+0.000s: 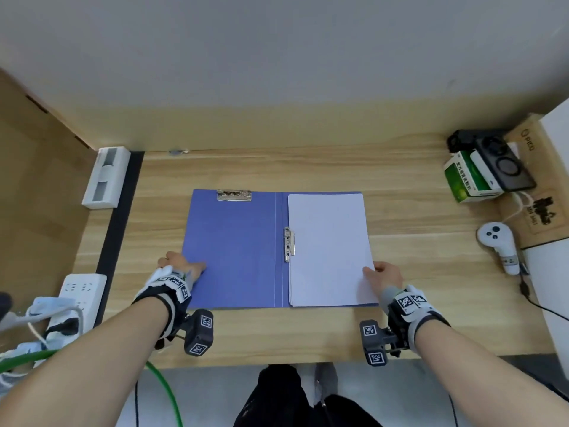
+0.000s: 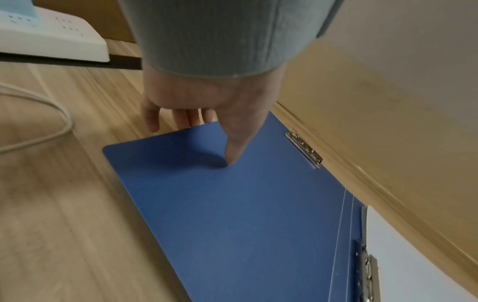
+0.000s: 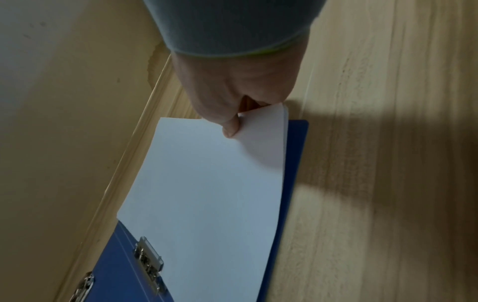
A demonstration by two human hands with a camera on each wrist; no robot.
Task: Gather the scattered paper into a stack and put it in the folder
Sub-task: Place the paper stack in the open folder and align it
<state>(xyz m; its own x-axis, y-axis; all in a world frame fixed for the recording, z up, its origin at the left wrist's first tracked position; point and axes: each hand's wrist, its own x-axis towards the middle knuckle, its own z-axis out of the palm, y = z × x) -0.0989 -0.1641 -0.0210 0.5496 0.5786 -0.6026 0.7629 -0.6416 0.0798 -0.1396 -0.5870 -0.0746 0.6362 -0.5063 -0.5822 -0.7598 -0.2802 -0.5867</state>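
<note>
A blue folder (image 1: 234, 251) lies open on the wooden desk. White paper (image 1: 329, 248) sits as one stack on its right half, beside the metal spine clip (image 1: 288, 245). My left hand (image 1: 191, 266) holds the left cover's outer edge. Its thumb (image 2: 231, 157) presses on top of the folder (image 2: 245, 214), and its fingers (image 2: 181, 120) disappear behind that edge. My right hand (image 1: 374, 271) pinches the paper stack's near right corner. In the right wrist view that hand (image 3: 240, 120) has its thumb on the paper (image 3: 207, 194), whose corner is lifted off the folder (image 3: 297, 143).
A second metal clip (image 1: 234, 195) sits at the top of the left cover. On the left are a white power strip (image 1: 81, 291) with cables and a white box (image 1: 106, 177). On the right are a green box (image 1: 462, 180), a black device (image 1: 505, 164) and a white controller (image 1: 498, 241).
</note>
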